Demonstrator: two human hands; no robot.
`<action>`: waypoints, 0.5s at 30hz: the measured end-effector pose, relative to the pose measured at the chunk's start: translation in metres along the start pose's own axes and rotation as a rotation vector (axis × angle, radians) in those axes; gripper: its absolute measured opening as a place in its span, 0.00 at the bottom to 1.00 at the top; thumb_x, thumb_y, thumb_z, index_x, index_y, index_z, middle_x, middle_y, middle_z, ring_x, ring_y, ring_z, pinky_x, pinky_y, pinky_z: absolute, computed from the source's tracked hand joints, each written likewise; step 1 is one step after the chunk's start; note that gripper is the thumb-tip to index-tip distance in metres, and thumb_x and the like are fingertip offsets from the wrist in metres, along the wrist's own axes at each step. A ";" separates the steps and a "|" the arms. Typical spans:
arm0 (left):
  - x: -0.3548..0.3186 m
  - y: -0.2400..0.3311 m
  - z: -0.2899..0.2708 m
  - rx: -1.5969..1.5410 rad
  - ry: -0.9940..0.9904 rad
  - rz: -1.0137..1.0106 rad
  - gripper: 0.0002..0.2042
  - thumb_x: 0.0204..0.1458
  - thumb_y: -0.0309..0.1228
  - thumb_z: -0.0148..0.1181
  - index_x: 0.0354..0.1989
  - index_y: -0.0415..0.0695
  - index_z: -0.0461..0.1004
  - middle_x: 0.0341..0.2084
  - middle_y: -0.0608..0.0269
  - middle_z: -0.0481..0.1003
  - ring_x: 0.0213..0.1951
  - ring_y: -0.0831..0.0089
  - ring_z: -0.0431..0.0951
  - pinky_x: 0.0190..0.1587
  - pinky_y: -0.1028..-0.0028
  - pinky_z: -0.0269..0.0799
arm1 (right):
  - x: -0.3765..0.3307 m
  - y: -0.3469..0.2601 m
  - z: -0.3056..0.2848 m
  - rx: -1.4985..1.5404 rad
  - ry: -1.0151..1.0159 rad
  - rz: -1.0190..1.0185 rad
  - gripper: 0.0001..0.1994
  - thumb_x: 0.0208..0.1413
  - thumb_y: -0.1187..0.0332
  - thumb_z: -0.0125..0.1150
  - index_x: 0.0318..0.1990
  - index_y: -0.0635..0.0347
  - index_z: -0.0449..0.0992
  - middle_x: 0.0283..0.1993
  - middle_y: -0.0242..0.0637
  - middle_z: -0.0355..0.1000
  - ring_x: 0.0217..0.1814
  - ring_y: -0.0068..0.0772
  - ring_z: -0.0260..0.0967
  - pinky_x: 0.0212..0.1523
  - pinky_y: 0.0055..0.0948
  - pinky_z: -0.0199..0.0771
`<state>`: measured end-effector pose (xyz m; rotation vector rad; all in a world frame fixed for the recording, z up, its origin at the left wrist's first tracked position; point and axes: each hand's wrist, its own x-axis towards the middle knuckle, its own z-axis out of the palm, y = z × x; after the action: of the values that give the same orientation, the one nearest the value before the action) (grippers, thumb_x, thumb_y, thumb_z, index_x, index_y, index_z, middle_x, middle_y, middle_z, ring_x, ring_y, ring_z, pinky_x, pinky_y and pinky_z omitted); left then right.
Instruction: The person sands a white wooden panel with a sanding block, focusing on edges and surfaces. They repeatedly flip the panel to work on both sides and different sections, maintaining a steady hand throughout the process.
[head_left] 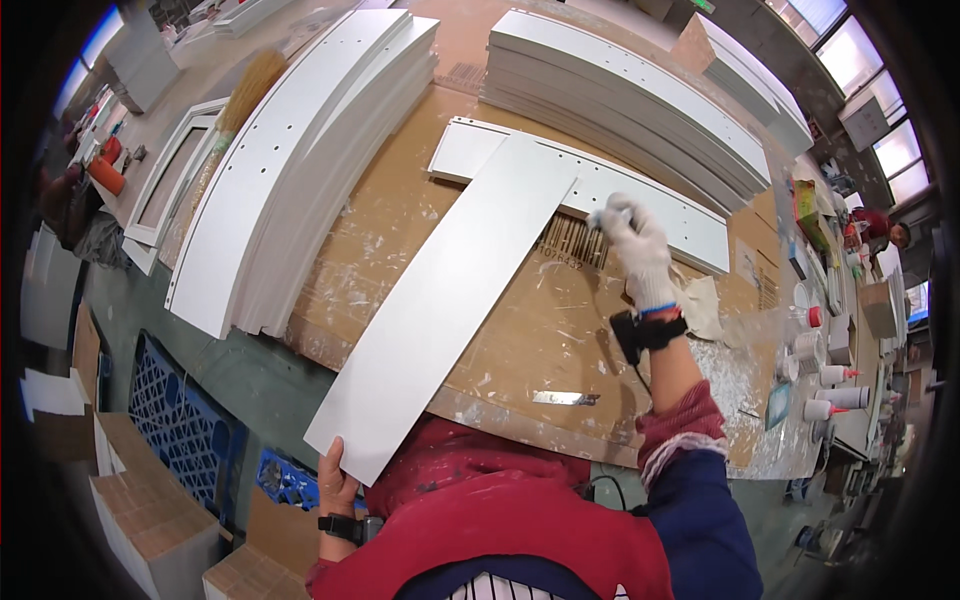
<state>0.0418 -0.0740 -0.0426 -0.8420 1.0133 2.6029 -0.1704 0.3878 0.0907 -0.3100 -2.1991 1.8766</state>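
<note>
A long white board point(450, 310) slants from near my body up to the far part of the bench. My left hand point(338, 485), bare, grips its near end, thumb on top. The far end rests across another white board point(640, 200) with small dark holes, lying crosswise. My right hand point(640, 245), in a white knit glove, is raised just right of the slanted board, close to the crosswise one. Its fingers are bent together around something small and pale that I cannot make out. A cloth point(700, 305) lies beside that wrist.
Stacks of white boards stand at the left point(290, 160) and far back point(620, 100). A metal strip point(566, 398) lies on the cardboard-covered bench point(500, 385). Glue bottles point(845, 398) are at the right; a brush point(250, 90) leans at the left. A blue plastic pallet point(180, 425) and cartons point(160, 490) stand below left.
</note>
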 end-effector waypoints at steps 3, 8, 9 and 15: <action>0.005 -0.003 0.001 -0.090 0.091 -0.024 0.21 0.53 0.34 0.58 0.53 0.37 0.66 0.48 0.56 0.72 0.49 0.62 0.74 0.52 0.62 0.70 | 0.054 0.015 -0.018 -0.078 0.124 -0.032 0.09 0.55 0.67 0.59 0.39 0.61 0.73 0.28 0.29 0.73 0.28 0.15 0.65 0.30 0.17 0.65; 0.001 -0.002 0.009 0.011 0.177 0.052 0.21 0.54 0.36 0.57 0.54 0.37 0.66 0.48 0.57 0.72 0.50 0.63 0.72 0.55 0.63 0.68 | 0.097 0.021 -0.007 -0.325 0.102 -0.034 0.12 0.53 0.62 0.61 0.42 0.58 0.74 0.25 0.29 0.69 0.26 0.17 0.63 0.28 0.22 0.65; 0.001 -0.002 0.009 0.017 0.180 0.058 0.21 0.55 0.35 0.57 0.54 0.37 0.65 0.49 0.57 0.72 0.51 0.63 0.72 0.55 0.63 0.68 | 0.103 0.028 -0.007 -0.322 0.076 -0.025 0.12 0.53 0.62 0.61 0.42 0.58 0.74 0.25 0.30 0.69 0.25 0.18 0.63 0.28 0.22 0.65; -0.007 -0.002 0.010 0.045 0.234 0.110 0.21 0.56 0.35 0.56 0.56 0.38 0.64 0.50 0.57 0.71 0.52 0.63 0.71 0.55 0.64 0.68 | 0.106 0.023 0.007 -0.414 0.087 0.054 0.13 0.52 0.63 0.61 0.43 0.57 0.73 0.30 0.33 0.73 0.30 0.24 0.71 0.34 0.23 0.70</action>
<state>0.0444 -0.0658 -0.0341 -1.1306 1.2064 2.6042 -0.2729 0.4172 0.0707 -0.5159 -2.5258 1.3852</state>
